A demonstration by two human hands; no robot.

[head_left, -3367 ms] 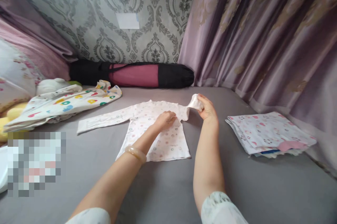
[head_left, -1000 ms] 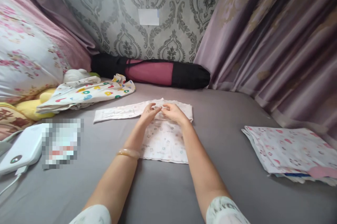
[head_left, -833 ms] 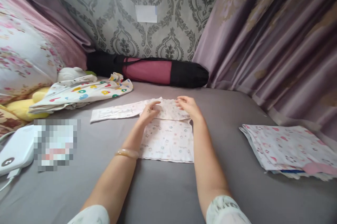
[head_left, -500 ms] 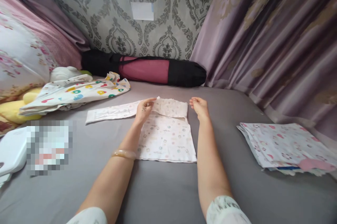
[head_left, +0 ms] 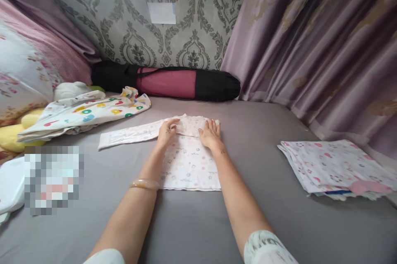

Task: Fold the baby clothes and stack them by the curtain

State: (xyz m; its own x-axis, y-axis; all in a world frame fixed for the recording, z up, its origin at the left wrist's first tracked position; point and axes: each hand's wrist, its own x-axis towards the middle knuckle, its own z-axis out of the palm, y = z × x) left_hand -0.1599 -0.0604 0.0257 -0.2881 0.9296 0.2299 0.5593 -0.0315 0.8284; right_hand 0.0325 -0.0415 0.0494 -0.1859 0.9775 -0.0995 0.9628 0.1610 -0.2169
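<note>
A small white long-sleeved shirt (head_left: 189, 164) with a tiny pastel print lies spread on the grey sheet. One sleeve (head_left: 128, 133) stretches out to the left; the other is folded across the top of the body. My right hand (head_left: 211, 133) rests flat on that folded sleeve near the right shoulder, fingers extended. At the left shoulder my left hand (head_left: 167, 131) touches the cloth, its fingers slightly bent and the thumb apart. A bangle circles my left wrist. Part of the shirt's right side is hidden behind my right forearm.
A folded stack of printed cloth (head_left: 335, 164) lies at right. To the left are a crumpled colourful-print garment (head_left: 89, 111), a yellow plush (head_left: 15, 135), a white item (head_left: 10, 185) and a blurred-out patch. A black-and-maroon long bag (head_left: 167, 83) lies along the wall.
My right hand has moved left from beside the shirt onto the folded sleeve, and its curled fingers have spread flat. My left hand stays at the left shoulder. The view has shifted slightly.
</note>
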